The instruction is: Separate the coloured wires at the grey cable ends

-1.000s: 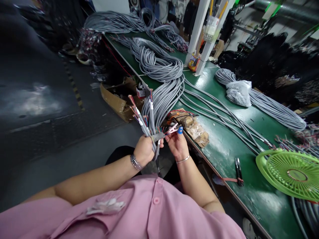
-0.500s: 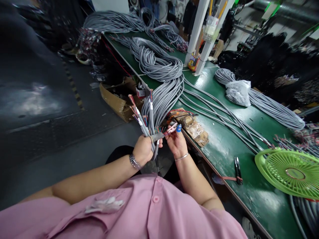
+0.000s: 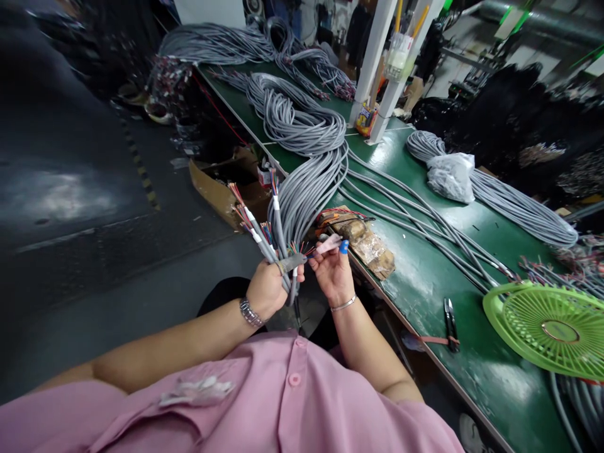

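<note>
My left hand (image 3: 270,284) is closed around a bunch of grey multi-core cables (image 3: 278,229), whose stripped ends fan upward in thin coloured wires. One cable end lies crosswise over the bunch, its fine wires (image 3: 298,249) spread toward my right hand (image 3: 333,277). That hand is closed, with a small pale pink tool (image 3: 329,244) between its fingers, close to the wire tips. I cannot make out the tool's exact kind. A blue finger cot (image 3: 344,246) covers one fingertip. Whether the right fingers also pinch a wire is too small to tell.
On the green table (image 3: 500,377) lie a large coil of grey cable (image 3: 302,123), a taped cardboard piece (image 3: 370,242), snips (image 3: 450,324) and a plastic bag (image 3: 452,176). A green fan (image 3: 557,327) stands at right. An open carton (image 3: 212,195) sits below the table's left edge.
The cable bunch in my left hand has moved slightly left. My right hand has shifted a little, and the pink tool has turned and reaches farther right.
</note>
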`<state>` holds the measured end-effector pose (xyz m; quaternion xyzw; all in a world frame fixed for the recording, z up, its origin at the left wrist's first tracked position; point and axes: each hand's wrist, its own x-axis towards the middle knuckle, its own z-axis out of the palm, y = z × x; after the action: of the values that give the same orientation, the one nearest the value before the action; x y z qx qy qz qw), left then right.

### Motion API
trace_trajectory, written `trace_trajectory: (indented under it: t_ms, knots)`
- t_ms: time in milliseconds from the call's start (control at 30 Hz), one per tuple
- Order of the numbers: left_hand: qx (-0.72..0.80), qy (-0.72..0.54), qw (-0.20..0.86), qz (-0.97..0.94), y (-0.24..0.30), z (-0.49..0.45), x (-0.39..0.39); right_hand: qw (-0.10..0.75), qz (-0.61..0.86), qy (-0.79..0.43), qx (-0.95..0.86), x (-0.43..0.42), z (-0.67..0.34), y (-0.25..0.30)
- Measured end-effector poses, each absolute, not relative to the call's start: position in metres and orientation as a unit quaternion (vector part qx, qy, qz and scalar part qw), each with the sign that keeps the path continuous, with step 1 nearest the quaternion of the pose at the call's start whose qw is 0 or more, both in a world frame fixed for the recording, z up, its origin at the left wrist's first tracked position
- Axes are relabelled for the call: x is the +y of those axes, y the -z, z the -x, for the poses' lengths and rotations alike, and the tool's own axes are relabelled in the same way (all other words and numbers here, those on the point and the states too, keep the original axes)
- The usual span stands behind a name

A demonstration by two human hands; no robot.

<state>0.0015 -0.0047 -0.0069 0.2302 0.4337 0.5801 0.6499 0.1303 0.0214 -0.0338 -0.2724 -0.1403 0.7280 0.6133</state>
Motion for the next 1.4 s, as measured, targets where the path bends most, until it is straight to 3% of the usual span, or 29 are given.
trace_trajectory:
  t_ms: [267, 1400]
  knots:
    - [0.44, -0.583, 0.65, -0.212, 0.004, -0.002, -0.003, 0.623, 0.299, -0.692, -0.21, 0.017, -0.137, 0.033]
    - [0.449, -0.583, 0.656, -0.17, 0.011, 0.003, 0.001, 0.616, 0.248, -0.728, -0.173, 0.019, -0.137, 0.035]
